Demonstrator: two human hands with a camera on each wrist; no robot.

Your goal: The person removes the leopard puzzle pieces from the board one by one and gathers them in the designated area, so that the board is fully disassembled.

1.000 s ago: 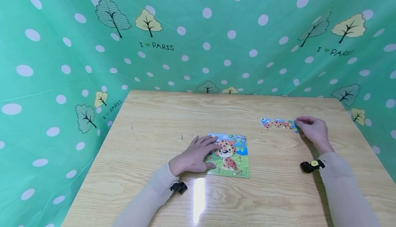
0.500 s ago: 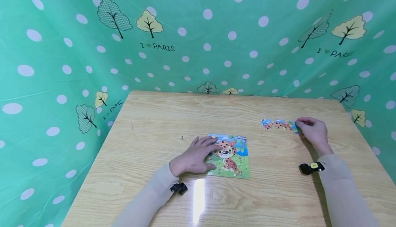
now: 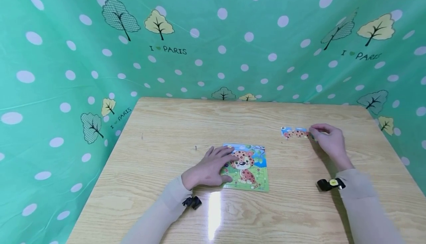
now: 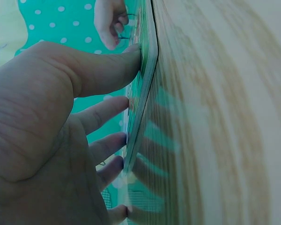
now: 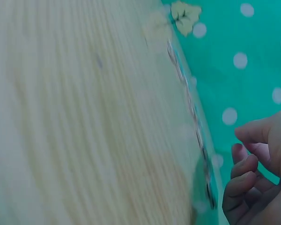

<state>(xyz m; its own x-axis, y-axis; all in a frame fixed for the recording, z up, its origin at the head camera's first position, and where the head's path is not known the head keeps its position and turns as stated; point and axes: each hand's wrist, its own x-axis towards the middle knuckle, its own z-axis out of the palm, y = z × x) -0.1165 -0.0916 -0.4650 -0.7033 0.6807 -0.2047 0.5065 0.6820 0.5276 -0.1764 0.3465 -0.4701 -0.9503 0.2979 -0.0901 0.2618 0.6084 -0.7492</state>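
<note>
A square jigsaw puzzle [image 3: 247,179] with a cartoon spotted leopard lies flat on the table in the head view. My left hand [image 3: 210,166] rests spread over its left side, covering part of the picture. In the left wrist view the thumb [image 4: 114,70] touches the puzzle's near edge. Farther back at the right, loose puzzle pieces [image 3: 295,133] lie in a short row. My right hand [image 3: 329,140] hovers at the row's right end, partly hiding it. In the right wrist view its fingers [image 5: 243,180] curl loosely just above the pieces, and no piece shows between them.
The wooden table [image 3: 166,122] is backed and flanked by a green dotted cloth [image 3: 223,33]. Small dark specks mark the tabletop left of the puzzle. A bright light reflection lies on the table in front of the puzzle.
My right hand has shifted left from the outer edge of the row to above its right-end pieces. My left hand and the puzzle have stayed put.
</note>
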